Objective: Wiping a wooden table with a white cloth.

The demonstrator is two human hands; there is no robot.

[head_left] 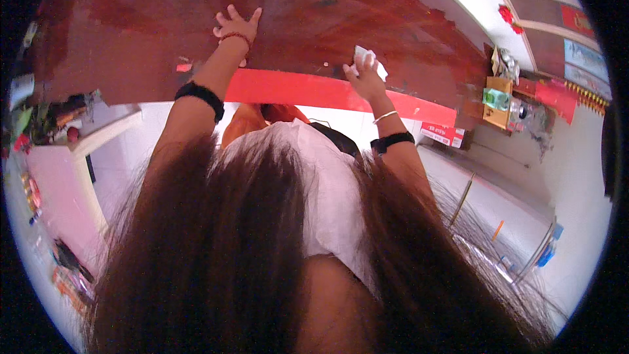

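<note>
A dark red, glossy surface (pixel 295 34) with streaks and worn spots spreads in front of me, with a bright red front edge (pixel 304 88). Over its left part is my left hand (pixel 237 27), fingers spread and holding nothing; whether it rests on the surface I cannot tell. To the right, near the front edge, my right hand (pixel 366 77) grips a crumpled white tissue or cloth (pixel 381 70). A small pink-red scrap (pixel 184 67) lies left of my left forearm. One small pale spot or bit (pixel 326 64) shows between the hands.
At the right stand a wooden box (pixel 496 113) with a green item and a red and white carton (pixel 442 134). Red flowers (pixel 506 13) hang at the upper right. A pale-edged counter (pixel 108 130) with plants and objects is at the left. Long hair covers much of the lower view.
</note>
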